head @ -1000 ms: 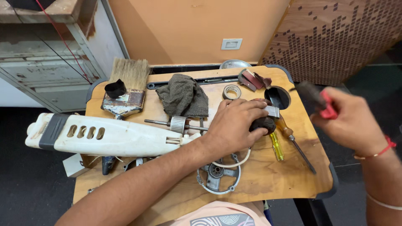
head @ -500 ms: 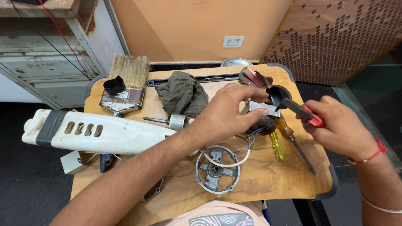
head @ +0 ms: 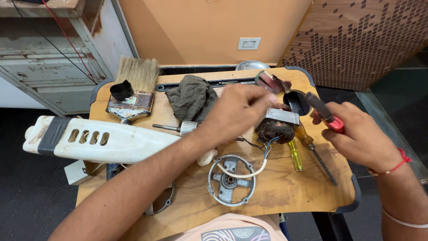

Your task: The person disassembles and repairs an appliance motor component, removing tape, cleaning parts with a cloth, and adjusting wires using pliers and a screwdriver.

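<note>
**Two hands closing in on a small motor at the far right of a crowded work board**

The wooden board (head: 285, 196) is sitting with dark floor showing past its left, right and near edges, and the wall is running close behind its far edge. Open wood is lying mostly along the near right corner; the rest is filling up with parts. A long white housing (head: 98, 140) is overhanging the left edge, a wide paintbrush (head: 133, 91) is lying at the far left, and a grey rag (head: 191, 98) is bunched beside it.

The motor stator (head: 276, 127), a metal block with dark windings, is resting toward the far right of the board. The left hand (head: 236, 114) is reaching across from the near left, its fingers loosely curled and touching the stator's far side; whether it is gripping, I cannot tell. The right hand (head: 361, 138) is holding red-handled pliers (head: 325, 114) just right of the stator, tips pointing at it. Two screwdrivers (head: 307, 147) are lying between the hands, and a round metal end cover (head: 232, 180) is sitting nearer the person, with a white wire crossing it.
</note>
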